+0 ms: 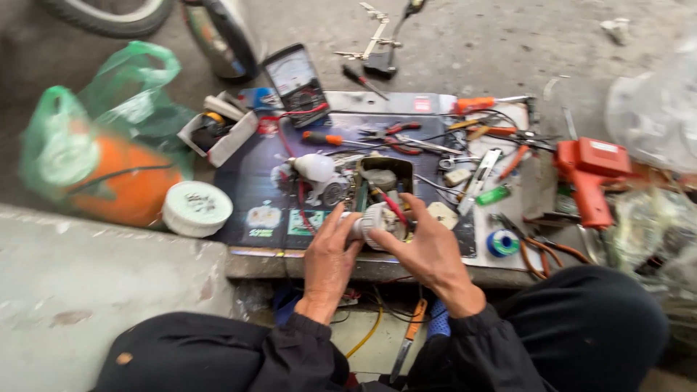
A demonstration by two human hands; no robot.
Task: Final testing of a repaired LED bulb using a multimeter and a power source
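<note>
While both hands gripped a white bulb base (375, 221), left hand (328, 263) at 9 o'clock, right hand (430, 250) at 3, red soldering gun (589, 174) far at 2 o'clock.

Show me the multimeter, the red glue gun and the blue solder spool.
multimeter (295, 78), head view, on its dial face
glue gun (589, 168), head view, on its red body
solder spool (502, 243), head view, on its blue rim

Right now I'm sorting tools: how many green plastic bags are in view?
2. One translucent green plastic bag lies at far left over an orange object; another green bag sits just behind it. More may be hidden.
</note>
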